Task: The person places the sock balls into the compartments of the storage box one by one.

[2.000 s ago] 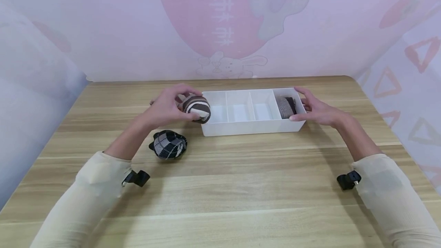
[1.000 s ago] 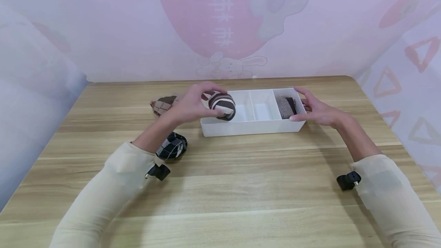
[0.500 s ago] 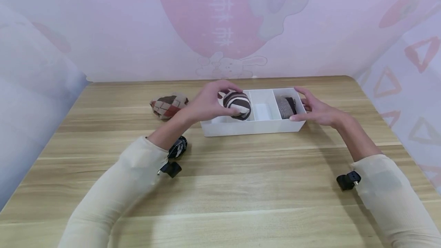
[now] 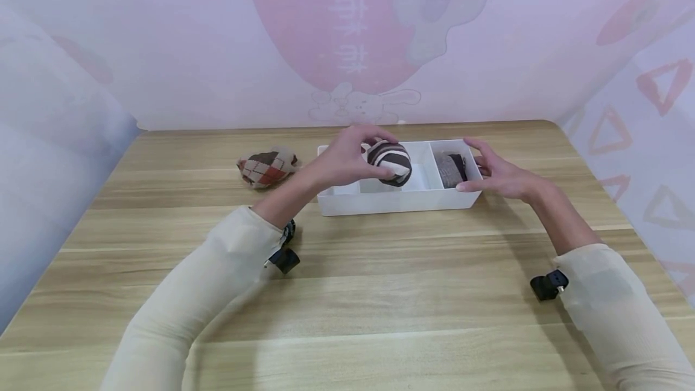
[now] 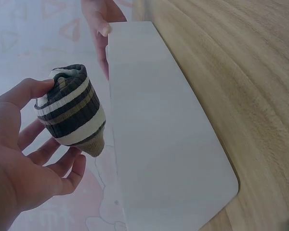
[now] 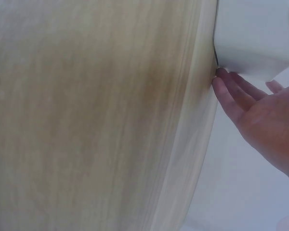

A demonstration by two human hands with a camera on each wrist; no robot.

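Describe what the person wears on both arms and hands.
Both arms are covered by long, close-fitting cream sleeves that end at the wrists. A small black camera mount is strapped under each forearm, the left and the right. The left hand and right hand are bare: no gloves, rings or watch in view.

An argyle sock ball [image 4: 266, 167] lies on the wooden table [image 4: 380, 270].

Striped sock ball [image 5: 71, 110] in L hand [image 5: 24, 163], beside white box wall [image 5: 154, 134], over table [image 5: 250, 86].
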